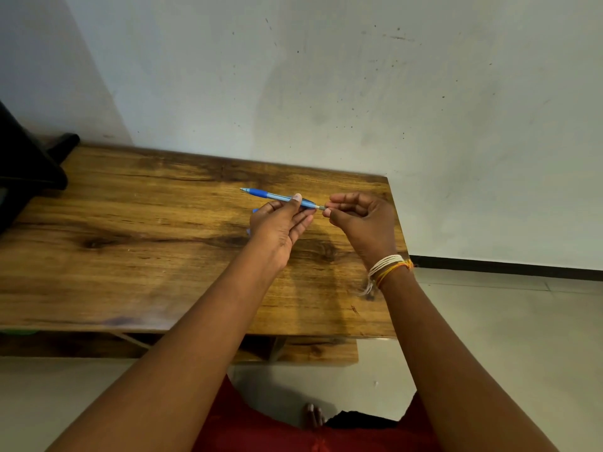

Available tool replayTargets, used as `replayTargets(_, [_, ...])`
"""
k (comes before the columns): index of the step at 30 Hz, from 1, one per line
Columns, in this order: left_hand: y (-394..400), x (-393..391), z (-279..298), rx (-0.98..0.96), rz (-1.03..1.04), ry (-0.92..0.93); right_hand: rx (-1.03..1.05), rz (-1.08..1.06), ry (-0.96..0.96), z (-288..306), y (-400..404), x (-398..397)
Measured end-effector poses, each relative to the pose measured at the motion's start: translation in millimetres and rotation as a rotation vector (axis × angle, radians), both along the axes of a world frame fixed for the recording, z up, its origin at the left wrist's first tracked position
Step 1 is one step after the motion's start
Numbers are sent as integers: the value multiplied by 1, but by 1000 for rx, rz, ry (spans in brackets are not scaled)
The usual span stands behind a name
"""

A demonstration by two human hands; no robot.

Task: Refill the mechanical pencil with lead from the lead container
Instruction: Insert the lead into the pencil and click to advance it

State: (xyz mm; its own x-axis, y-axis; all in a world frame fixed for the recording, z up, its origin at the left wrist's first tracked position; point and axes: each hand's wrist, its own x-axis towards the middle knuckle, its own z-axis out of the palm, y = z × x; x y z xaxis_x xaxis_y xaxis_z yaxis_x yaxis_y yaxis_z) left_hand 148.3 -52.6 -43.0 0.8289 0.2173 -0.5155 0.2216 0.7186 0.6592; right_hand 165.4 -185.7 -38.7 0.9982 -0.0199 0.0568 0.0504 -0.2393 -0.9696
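A blue mechanical pencil (266, 194) is held level above the wooden table (130, 243), tip pointing left. My left hand (280, 223) grips its barrel between thumb and fingers. My right hand (359, 220) pinches at the pencil's rear end, thumb and forefinger closed there; whether a lead or cap sits between them is too small to tell. A small blue object (255, 210) peeks out on the table behind my left hand, mostly hidden.
A black object (29, 164) stands at the table's far left corner. The table backs onto a white wall (326, 76); its right edge (396, 223) drops to a tiled floor. A lower shelf runs under the front edge.
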Motion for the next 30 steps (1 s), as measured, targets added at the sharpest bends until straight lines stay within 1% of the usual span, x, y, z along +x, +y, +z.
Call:
replayTargets(7, [-1, 1, -1, 21, 3, -7, -32, 8, -34, -2, 3, 1])
replayTargets(10, [-1, 0, -1, -21, -11, -1, -46, 4, -25, -3, 4, 1])
replayTargets(14, [-3, 0, -2, -28, -30, 0, 4, -7, 5, -4, 3, 0])
replayTargets(16, [-5, 0, -2, -24, -33, 2, 53, -20, 45, -5, 4, -1])
replayTargets(21, [-6, -2, -3, -16, -65, -1, 263, -57, 172, -6, 6, -3])
replayTargets(26, [-5, 0, -4, 58, -97, 24, 560, 15, 364, -6, 4, -4])
replayTargets(30, [-4, 1, -5, 124, -98, 45, 609, 76, 484, -10, 3, -5])
